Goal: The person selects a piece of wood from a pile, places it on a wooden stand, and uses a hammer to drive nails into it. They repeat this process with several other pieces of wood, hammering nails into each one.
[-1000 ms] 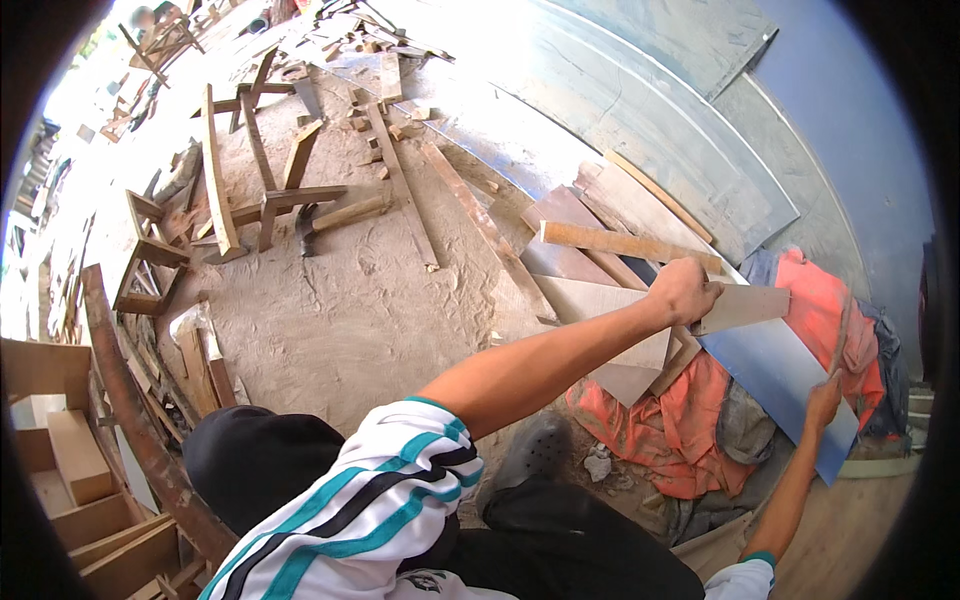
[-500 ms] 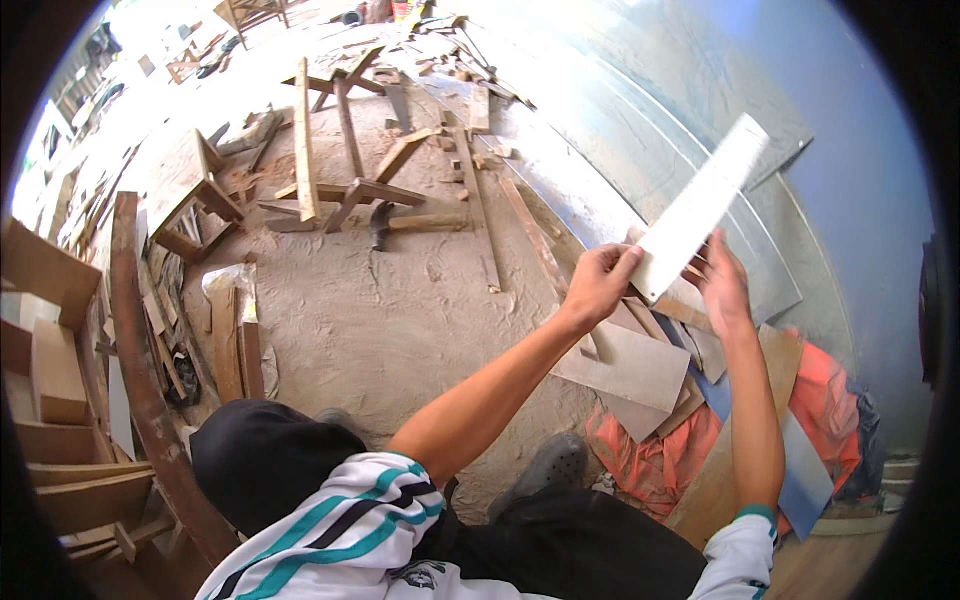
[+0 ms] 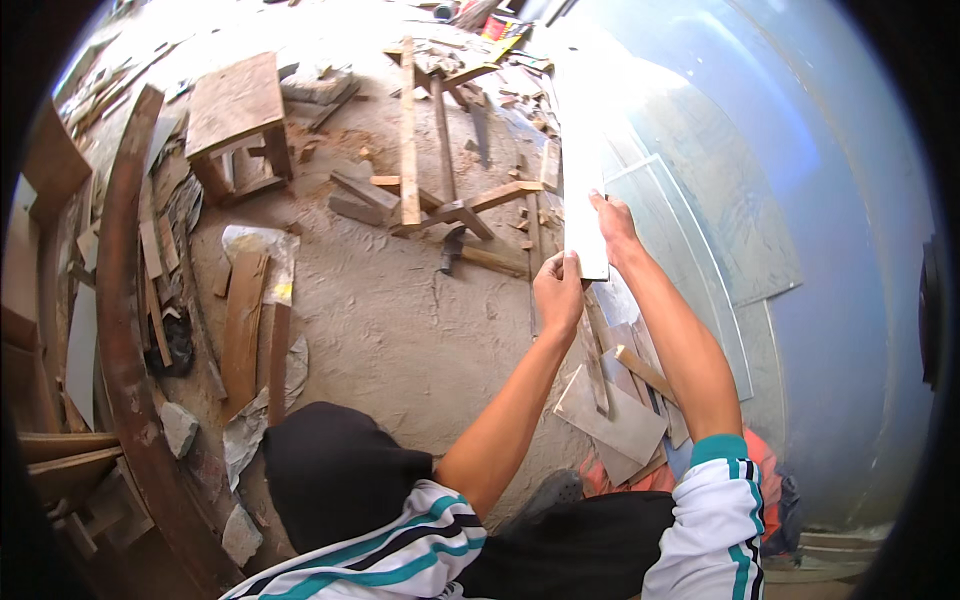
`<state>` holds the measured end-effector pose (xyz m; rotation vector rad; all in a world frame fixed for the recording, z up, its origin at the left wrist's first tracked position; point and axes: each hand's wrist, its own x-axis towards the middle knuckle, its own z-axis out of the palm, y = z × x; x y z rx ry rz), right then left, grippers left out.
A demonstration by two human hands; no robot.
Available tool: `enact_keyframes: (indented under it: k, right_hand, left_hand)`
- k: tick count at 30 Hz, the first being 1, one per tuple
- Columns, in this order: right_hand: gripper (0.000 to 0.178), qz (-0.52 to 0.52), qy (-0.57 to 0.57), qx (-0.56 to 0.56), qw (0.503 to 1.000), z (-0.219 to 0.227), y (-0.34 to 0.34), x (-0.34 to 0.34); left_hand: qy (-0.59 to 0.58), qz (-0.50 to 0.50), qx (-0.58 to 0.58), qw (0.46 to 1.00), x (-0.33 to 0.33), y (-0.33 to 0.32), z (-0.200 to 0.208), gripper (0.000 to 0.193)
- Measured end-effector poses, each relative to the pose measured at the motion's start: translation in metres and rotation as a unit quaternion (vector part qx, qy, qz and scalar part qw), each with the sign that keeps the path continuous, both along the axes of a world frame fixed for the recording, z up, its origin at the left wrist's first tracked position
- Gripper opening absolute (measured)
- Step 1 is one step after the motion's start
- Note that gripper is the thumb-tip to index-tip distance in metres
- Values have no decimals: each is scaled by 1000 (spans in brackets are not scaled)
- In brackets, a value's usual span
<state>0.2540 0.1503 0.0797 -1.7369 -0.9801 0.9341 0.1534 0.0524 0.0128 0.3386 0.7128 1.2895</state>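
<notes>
Head view: outstretched left grip (image 3: 557, 292) and right grip (image 3: 617, 222) clasp a white board (image 3: 583, 190).

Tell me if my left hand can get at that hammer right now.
Probably not straight away: your left hand is gripping the white board, though nothing seems to cover the hammer on the ground.

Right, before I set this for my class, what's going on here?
Someone is holding a long white board out in front of them. The left hand grips its near end, while the right hand holds its right edge a little farther along. A hammer lies on the sandy ground to the left, and a low wooden table stands beyond it, farther left. Loose pale panels lie below the forearms.
</notes>
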Motion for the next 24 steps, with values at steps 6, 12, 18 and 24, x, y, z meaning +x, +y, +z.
enact_keyframes:
  k: [6, 12, 18, 24]
  right_hand:
    - [30, -7, -65, 5, 998, -23, 75, -61]
    - [28, 31, -75, -5, 997, -67, 142, -42]
    - [32, 73, -115, -10, 991, -111, 218, -47]
    - [39, 83, -146, -40, 985, -148, 257, -39]
  left_hand:
    - [82, 125, -98, 984, -35, 50, -23, 42]
    - [14, 101, -172, 980, -75, 63, -37, 38]
    - [79, 171, -159, 969, -107, 96, -69, 32]
    - [120, 219, -153, 956, -131, 122, -69, 27]
